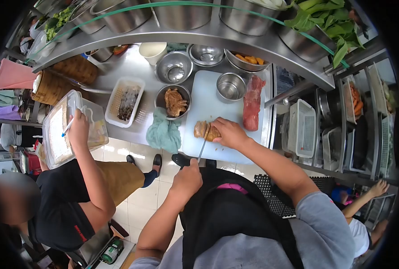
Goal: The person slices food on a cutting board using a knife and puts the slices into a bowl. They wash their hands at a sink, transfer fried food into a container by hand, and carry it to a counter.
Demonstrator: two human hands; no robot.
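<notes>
My left hand (188,179) is closed around the handle of a knife (202,150), whose narrow blade points away from me into a piece of browned meat (200,129). Cuts divide that meat near the front of the white cutting board (202,105). Fingers of my right hand (227,132) grip the meat's right end, beside the blade. A long raw red piece of meat (252,104) lies on the board's right side, with a steel pot (231,87) to its left. More browned meat (175,102) sits in a steel bowl left of the board.
A green cloth (163,134) hangs over the counter's front edge. A white basket (124,101) and steel bowls (174,67) stand behind. Close on my left, a person (74,193) holds a clear lidded container (58,134) and a pen. A steel shelf (186,29) crosses overhead.
</notes>
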